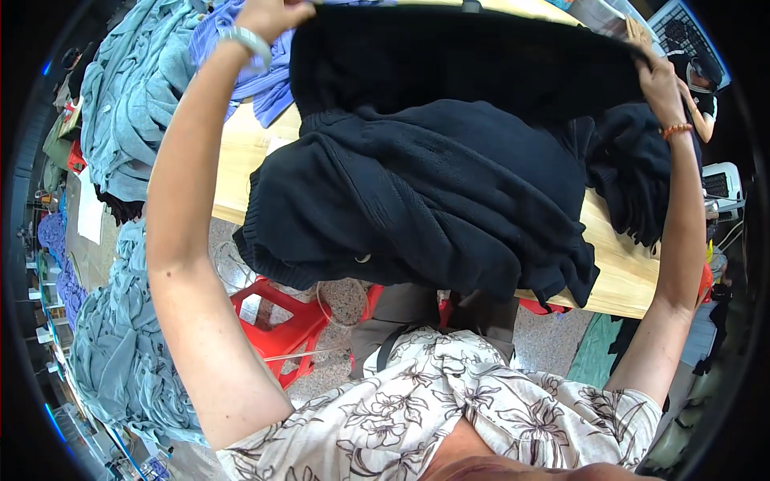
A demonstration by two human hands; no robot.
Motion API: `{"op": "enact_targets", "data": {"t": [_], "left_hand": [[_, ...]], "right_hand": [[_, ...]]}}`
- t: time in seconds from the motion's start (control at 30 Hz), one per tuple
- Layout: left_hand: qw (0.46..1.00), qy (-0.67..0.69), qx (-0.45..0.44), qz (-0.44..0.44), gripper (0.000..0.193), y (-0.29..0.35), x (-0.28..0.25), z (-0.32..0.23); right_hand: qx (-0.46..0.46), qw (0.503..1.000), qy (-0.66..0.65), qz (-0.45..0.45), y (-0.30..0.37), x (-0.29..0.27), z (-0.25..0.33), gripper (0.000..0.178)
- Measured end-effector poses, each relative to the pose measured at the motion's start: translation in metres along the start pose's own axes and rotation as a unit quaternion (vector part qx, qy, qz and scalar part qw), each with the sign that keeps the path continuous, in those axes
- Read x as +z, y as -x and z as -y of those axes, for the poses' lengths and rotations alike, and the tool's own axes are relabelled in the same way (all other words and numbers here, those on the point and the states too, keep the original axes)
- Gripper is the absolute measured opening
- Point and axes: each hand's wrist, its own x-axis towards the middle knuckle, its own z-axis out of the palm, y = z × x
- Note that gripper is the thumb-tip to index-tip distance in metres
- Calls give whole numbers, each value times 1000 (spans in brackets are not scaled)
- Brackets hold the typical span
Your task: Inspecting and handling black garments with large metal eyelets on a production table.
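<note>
Black garment (465, 68), held up, spread wide

Bright light, bowed edges (corners black), slight blur

We've got a black knit panel (473, 64) held up, spread b/w our L hand (273, 14) at one top corner & our R hand (662, 84) at the other, fingers closed on its edge. Just below, a bunched dark knit (417, 200) hangs over the near edge of the wooden tabletop (618, 276); can't tell if it's one pc w/ the panel. More dark cloth (630, 168) lies near our R wrist. A purple garment (277, 84) is by our L wrist, w/ a blue-green heap (132, 104) farther L. We see a 2nd heap (128, 361) lower L, a red stool (277, 305) beside our lap, & a co-worker (704, 112) far R.
</note>
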Motion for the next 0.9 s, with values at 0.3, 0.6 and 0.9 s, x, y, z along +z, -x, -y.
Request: {"op": "enact_targets", "data": {"t": [0.3, 0.6, 0.9], "left_hand": [[903, 275, -138, 299, 37, 104, 84, 14], [958, 271, 31, 83, 27, 121, 7, -54], [896, 441, 47, -12, 25, 164, -65, -81]], "right_hand": [[7, 956, 35, 290, 75, 22, 60, 32], [-108, 930, -342, 84, 88, -3, 218, 45], [-188, 862, -433, 184, 116, -3, 287, 44]]}}
